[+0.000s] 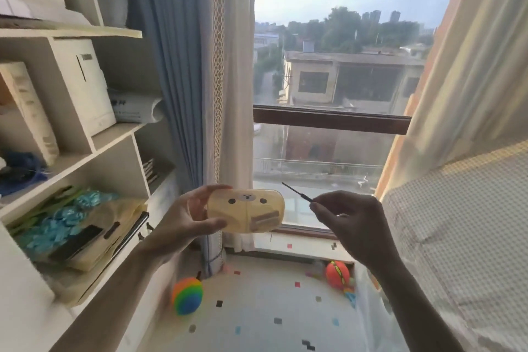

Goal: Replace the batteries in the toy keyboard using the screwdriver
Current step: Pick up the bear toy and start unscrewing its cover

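A small yellow toy keyboard (246, 210) with a bear face printed on it is held up in front of the window. My left hand (183, 218) grips its left end, thumb below and fingers above. A raised tab sits on its lower right part. My right hand (353, 218) pinches a thin dark screwdriver (297, 193), whose tip points up and to the left, just right of the toy and apart from it. No batteries are in view.
A white shelf unit (120, 134) with boxes, books and blue items stands at the left. Curtains (183, 66) hang beside the window (331, 120). On the floor lie a rainbow ball (187, 296) and an orange ball (338, 274). A checked bed cover (463, 223) fills the right.
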